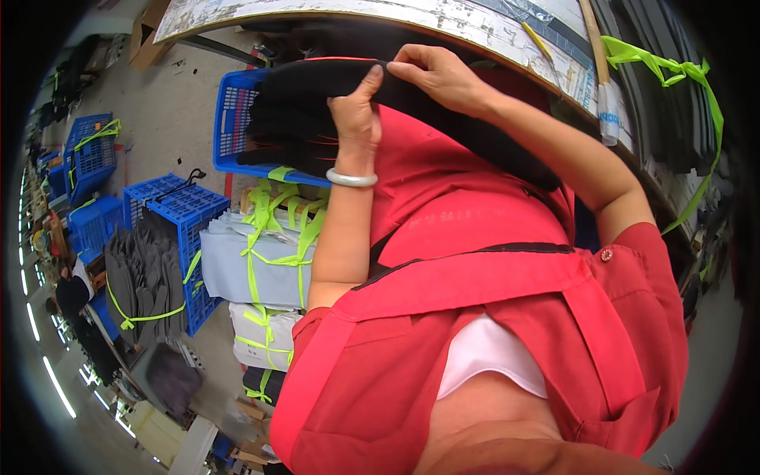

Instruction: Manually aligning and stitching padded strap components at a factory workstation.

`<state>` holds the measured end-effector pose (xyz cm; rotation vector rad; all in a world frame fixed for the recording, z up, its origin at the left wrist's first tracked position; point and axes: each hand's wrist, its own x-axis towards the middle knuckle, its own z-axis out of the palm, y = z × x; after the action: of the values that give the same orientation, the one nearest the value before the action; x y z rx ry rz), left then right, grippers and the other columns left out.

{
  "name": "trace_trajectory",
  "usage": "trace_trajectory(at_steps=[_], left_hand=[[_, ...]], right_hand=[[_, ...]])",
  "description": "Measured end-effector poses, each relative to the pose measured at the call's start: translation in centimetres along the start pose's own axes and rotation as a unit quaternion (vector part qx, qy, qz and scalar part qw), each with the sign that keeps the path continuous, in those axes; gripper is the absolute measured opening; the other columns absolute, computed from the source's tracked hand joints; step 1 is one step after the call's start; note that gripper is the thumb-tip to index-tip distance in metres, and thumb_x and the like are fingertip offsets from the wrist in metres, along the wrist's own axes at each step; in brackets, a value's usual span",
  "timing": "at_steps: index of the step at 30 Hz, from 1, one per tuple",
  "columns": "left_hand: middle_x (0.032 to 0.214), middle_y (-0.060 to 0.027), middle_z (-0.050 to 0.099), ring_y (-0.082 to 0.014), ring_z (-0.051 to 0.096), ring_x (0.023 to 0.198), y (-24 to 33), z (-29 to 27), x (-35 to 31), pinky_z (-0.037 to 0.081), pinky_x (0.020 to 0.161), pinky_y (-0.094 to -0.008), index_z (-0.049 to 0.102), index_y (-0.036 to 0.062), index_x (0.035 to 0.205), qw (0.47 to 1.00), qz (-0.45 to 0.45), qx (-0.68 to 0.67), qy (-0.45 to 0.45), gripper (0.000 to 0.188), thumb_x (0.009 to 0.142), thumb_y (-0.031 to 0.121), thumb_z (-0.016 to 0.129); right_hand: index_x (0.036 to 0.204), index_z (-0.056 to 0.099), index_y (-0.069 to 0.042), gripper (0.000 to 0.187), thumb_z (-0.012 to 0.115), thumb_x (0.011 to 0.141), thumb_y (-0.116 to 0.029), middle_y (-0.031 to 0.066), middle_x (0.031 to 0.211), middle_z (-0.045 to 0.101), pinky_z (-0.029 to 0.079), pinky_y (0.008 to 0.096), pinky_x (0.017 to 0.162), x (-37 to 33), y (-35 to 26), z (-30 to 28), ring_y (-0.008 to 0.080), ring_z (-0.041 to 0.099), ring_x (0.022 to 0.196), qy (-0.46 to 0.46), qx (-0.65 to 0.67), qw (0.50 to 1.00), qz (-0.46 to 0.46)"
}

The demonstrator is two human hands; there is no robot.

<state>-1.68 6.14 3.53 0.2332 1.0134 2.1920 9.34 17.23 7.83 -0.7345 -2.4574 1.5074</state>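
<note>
A long piece of black cloth (491, 142) lies across my lap, over the red apron (467, 210). My left hand (356, 115), a pale bangle on its wrist, is closed on the cloth with the thumb raised; its other fingers are partly hidden. Just to the right, my right hand (434, 77) pinches the upper edge of the same cloth between thumb and fingers. Dark layered cloth (289, 119) with thin red edges fills the blue plastic crate (232, 119) on the left. Where the held piece meets that stack is hard to make out.
A worn white worktable (340, 11) runs along the far side, with a yellow pencil-like tool (537, 41) on it. Dark panels (657, 87) stand at right, tied in green strips. At left are tied grey-blue cloth bundles (226, 257), blue crates (170, 194) and dark grey pieces (146, 277).
</note>
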Motion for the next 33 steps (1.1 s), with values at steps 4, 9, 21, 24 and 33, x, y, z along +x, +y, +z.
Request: trace_trajectory(at_steps=[4, 9, 21, 24, 33], left_hand=[[0.099, -0.0032, 0.064, -0.0146, 0.061, 0.091, 0.3, -0.3, -1.0, 0.050, 0.084, -0.0285, 0.061, 0.0002, 0.109, 0.998, -0.056, 0.015, 0.020, 0.031, 0.080, -0.005, 0.071], [0.095, -0.0043, 0.064, -0.0159, 0.062, 0.089, 0.0, -3.2, -1.1, 0.051, 0.084, -0.0299, 0.064, 0.0019, 0.105, 0.997, -0.064, 0.020, 0.039, 0.019, 0.088, 0.010, 0.068], [0.096, -0.0069, 0.067, -0.0159, 0.063, 0.089, 0.9, -1.8, -2.4, 0.052, 0.084, -0.0298, 0.067, 0.0003, 0.098, 0.997, -0.069, 0.017, 0.024, 0.015, 0.085, 0.006, 0.070], [0.101, -0.0111, 0.067, -0.0209, 0.064, 0.094, 2.2, -2.4, -2.3, 0.054, 0.087, -0.0343, 0.065, -0.0020, 0.103, 0.993, -0.113, 0.007, 0.026, 0.016, 0.089, 0.006, 0.065], [0.103, -0.0116, 0.066, -0.0214, 0.065, 0.093, 0.7, -3.3, -3.1, 0.057, 0.084, -0.0353, 0.063, -0.0027, 0.105, 0.992, -0.107, 0.063, -0.019, 0.018, 0.088, 0.004, 0.065]], right_hand=[[0.092, 0.060, 0.000, 0.030, 0.056, 0.095, -0.029, 0.0067, 0.071, 0.054, 0.043, 0.0309, 0.067, -0.1, 1.9, 0.7, 0.0124, 0.048, 0.070, 0.048, -0.021, 0.998, -0.019], [0.089, 0.060, 0.000, 0.028, 0.057, 0.095, -0.028, 0.0077, 0.067, 0.052, 0.043, 0.0302, 0.062, -0.8, 0.8, 2.4, 0.0128, 0.047, 0.064, 0.005, 0.019, 0.998, -0.055], [0.096, 0.062, -0.001, 0.026, 0.058, 0.094, -0.027, 0.0057, 0.068, 0.055, 0.046, 0.0296, 0.066, -0.7, 0.2, 2.2, 0.0137, 0.052, 0.066, 0.023, -0.060, 0.997, -0.044], [0.095, 0.066, -0.004, 0.031, 0.058, 0.092, -0.034, 0.0123, 0.072, 0.063, 0.048, 0.0353, 0.065, -0.7, 1.5, 1.3, 0.0255, 0.061, 0.067, 0.053, -0.019, 0.998, -0.025], [0.098, 0.061, -0.002, 0.031, 0.057, 0.094, -0.032, 0.0033, 0.077, 0.056, 0.043, 0.0285, 0.069, 0.4, 0.9, 0.8, 0.0087, 0.050, 0.074, -0.133, 0.092, 0.985, 0.065]])
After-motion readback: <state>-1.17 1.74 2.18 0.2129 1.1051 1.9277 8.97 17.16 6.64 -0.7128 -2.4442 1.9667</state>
